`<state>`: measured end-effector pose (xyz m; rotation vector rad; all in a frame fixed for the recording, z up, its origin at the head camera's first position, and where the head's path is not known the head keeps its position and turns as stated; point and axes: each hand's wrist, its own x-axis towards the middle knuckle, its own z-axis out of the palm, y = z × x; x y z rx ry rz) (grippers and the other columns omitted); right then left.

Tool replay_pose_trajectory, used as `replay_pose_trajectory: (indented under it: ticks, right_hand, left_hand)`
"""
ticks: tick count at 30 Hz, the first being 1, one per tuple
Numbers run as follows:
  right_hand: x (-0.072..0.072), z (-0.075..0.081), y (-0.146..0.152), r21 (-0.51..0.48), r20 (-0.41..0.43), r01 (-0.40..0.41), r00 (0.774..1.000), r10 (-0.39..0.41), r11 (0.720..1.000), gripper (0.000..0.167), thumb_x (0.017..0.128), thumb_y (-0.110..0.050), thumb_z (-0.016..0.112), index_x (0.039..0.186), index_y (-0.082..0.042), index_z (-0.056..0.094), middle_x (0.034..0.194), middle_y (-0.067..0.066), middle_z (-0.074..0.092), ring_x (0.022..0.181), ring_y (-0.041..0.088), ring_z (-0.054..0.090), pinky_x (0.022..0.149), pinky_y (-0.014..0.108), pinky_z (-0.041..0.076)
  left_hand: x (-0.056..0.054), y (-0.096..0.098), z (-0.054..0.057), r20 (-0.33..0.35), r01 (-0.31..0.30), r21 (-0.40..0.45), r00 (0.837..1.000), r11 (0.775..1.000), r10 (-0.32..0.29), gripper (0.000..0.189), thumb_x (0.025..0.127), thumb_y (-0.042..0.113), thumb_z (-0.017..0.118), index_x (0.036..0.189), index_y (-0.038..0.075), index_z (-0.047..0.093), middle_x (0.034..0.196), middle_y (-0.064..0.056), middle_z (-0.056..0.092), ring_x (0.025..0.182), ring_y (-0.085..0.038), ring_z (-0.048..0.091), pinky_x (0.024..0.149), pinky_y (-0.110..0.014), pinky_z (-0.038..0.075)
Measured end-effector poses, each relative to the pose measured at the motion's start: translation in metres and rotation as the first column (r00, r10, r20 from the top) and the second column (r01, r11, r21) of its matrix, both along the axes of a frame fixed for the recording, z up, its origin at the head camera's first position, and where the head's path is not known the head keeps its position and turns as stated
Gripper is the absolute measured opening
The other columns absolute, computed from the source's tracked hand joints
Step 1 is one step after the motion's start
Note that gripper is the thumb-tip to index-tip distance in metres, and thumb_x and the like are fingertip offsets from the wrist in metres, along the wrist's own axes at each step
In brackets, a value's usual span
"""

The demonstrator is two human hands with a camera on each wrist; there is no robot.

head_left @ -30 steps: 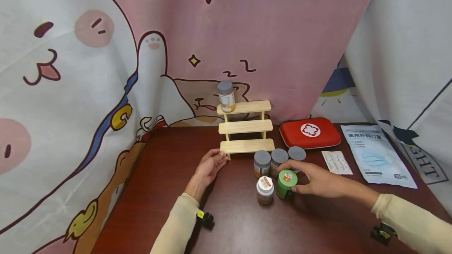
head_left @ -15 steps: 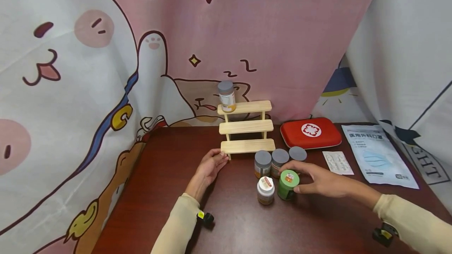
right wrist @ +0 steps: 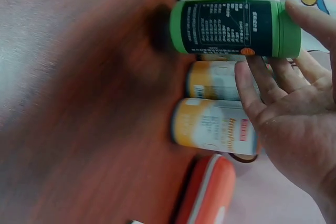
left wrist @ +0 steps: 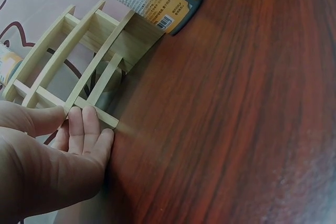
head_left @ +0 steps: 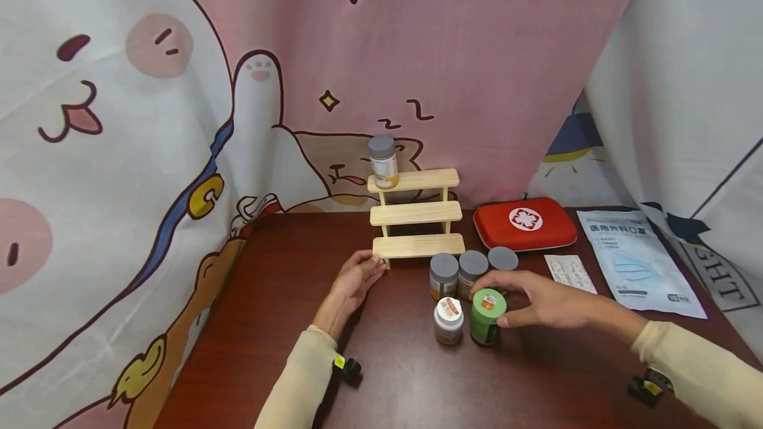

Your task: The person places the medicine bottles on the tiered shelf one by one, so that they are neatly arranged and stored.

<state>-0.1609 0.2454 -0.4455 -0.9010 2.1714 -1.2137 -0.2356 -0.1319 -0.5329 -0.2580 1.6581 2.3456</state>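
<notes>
My left hand (head_left: 356, 281) pinches the lower left end of a three-tier wooden display rack (head_left: 417, 245). Seen from the left wrist, the thumb lies on the bottom shelf and the fingers curl at the rack's leg (left wrist: 107, 116). With thumb and fingertips, my right hand (head_left: 545, 300) holds a green pill bottle (head_left: 488, 316) near its lid, and its dark label (right wrist: 226, 24) faces the right wrist camera. It is upright; whether it touches the table I cannot tell. Left of it stands a white pill bottle (head_left: 448, 321). A grey-lidded bottle (head_left: 383, 163) stands on the top shelf's left end.
Three grey-lidded bottles (head_left: 444, 277) stand in a row before the rack, the rightmost partly behind my right hand. A red first-aid case (head_left: 524, 225), a blister pack (head_left: 569, 273) and a mask packet (head_left: 640, 263) lie to the right. A printed curtain (head_left: 477, 71) hangs behind.
The green bottle has shifted slightly right and towards me, with my right hand on it. My left hand stays on the rack.
</notes>
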Motion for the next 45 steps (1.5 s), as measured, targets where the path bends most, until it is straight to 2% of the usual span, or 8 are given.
replay_pose_trajectory:
  ticks: [8, 15, 19, 24, 30, 35, 42, 45]
  right_hand:
    - [-0.001, 0.033, -0.001, 0.053, 0.020, 0.003, 1.000, -0.004, 0.999, 0.051, 0.096, -0.025, 0.080, 0.142, -0.028, 0.059, 0.137, 0.002, 0.066, 0.123, 0.016, 0.063, 0.102, 0.029, 0.057]
    - [-0.004, 0.068, 0.002, 0.091, -0.119, 0.031, 0.993, -0.020, 0.995, 0.053, 0.094, -0.030, 0.082, 0.141, -0.026, 0.059, 0.131, -0.009, 0.067, 0.121, 0.012, 0.062, 0.100, 0.028, 0.057]
    - [-0.007, 0.082, 0.001, 0.072, -0.144, 0.041, 0.989, -0.030, 0.997, 0.052, 0.094, -0.028, 0.081, 0.141, -0.025, 0.058, 0.131, -0.007, 0.067, 0.119, 0.012, 0.063, 0.097, 0.028, 0.060]
    - [-0.014, 0.094, -0.002, 0.051, -0.164, 0.036, 0.986, -0.027, 0.998, 0.052, 0.094, -0.026, 0.082, 0.140, -0.023, 0.059, 0.130, -0.004, 0.067, 0.115, 0.015, 0.067, 0.097, 0.029, 0.061]
    - [-0.028, 0.106, -0.006, 0.086, -0.235, 0.101, 0.969, -0.078, 0.991, 0.053, 0.090, -0.032, 0.086, 0.138, -0.026, 0.062, 0.130, -0.010, 0.068, 0.117, 0.012, 0.066, 0.100, 0.030, 0.060]
    - [-0.046, 0.113, -0.011, 0.063, -0.285, 0.118, 0.954, -0.095, 0.991, 0.052, 0.092, -0.031, 0.085, 0.138, -0.025, 0.062, 0.129, -0.009, 0.069, 0.116, 0.013, 0.068, 0.100, 0.030, 0.059]
    - [-0.069, 0.121, -0.021, 0.025, -0.276, 0.182, 0.946, -0.168, 0.983, 0.049, 0.094, -0.023, 0.083, 0.138, -0.022, 0.063, 0.124, -0.002, 0.072, 0.111, 0.016, 0.071, 0.098, 0.033, 0.061]
    - [-0.078, 0.124, -0.025, 0.024, -0.294, 0.216, 0.935, -0.200, 0.976, 0.048, 0.094, -0.023, 0.083, 0.138, -0.020, 0.063, 0.123, -0.001, 0.073, 0.108, 0.016, 0.072, 0.099, 0.031, 0.060]
  left_hand:
    - [0.001, 0.000, -0.002, -0.010, 0.007, -0.002, 1.000, 1.000, -0.007, 0.015, 0.106, 0.007, 0.061, 0.120, 0.006, 0.056, 0.096, 0.001, 0.070, 0.096, -0.013, 0.072, 0.119, -0.048, 0.051]
    - [0.000, 0.000, -0.002, -0.014, 0.011, -0.016, 1.000, 1.000, -0.011, 0.017, 0.106, 0.008, 0.061, 0.122, 0.005, 0.056, 0.097, 0.000, 0.070, 0.097, -0.014, 0.072, 0.118, -0.047, 0.052]
    - [0.000, 0.000, -0.002, -0.014, 0.008, -0.012, 1.000, 1.000, -0.008, 0.017, 0.106, 0.007, 0.060, 0.122, 0.004, 0.055, 0.096, 0.000, 0.069, 0.096, -0.014, 0.072, 0.119, -0.048, 0.050]
    - [0.000, 0.001, 0.000, -0.013, 0.001, -0.005, 1.000, 1.000, -0.001, 0.015, 0.106, 0.006, 0.060, 0.121, 0.004, 0.055, 0.095, 0.000, 0.069, 0.096, -0.014, 0.071, 0.121, -0.050, 0.048]
    - [0.001, 0.000, 0.000, -0.008, 0.002, 0.011, 1.000, 1.000, -0.002, 0.015, 0.106, 0.005, 0.060, 0.120, 0.005, 0.056, 0.095, 0.000, 0.069, 0.095, -0.013, 0.071, 0.120, -0.048, 0.049]
    - [0.001, -0.001, -0.002, -0.006, 0.005, 0.021, 1.000, 1.000, -0.005, 0.013, 0.106, 0.006, 0.061, 0.118, 0.008, 0.057, 0.095, 0.000, 0.070, 0.094, -0.012, 0.072, 0.119, -0.046, 0.050]
    - [0.000, -0.002, -0.003, -0.012, 0.017, 0.009, 1.000, 1.000, -0.017, 0.013, 0.106, 0.006, 0.061, 0.118, 0.008, 0.057, 0.096, 0.000, 0.071, 0.096, -0.012, 0.072, 0.114, -0.042, 0.055]
    - [-0.001, -0.002, -0.004, -0.018, 0.018, 0.010, 1.000, 1.000, -0.018, 0.014, 0.106, 0.006, 0.061, 0.118, 0.007, 0.057, 0.096, 0.001, 0.071, 0.095, -0.012, 0.072, 0.113, -0.042, 0.055]
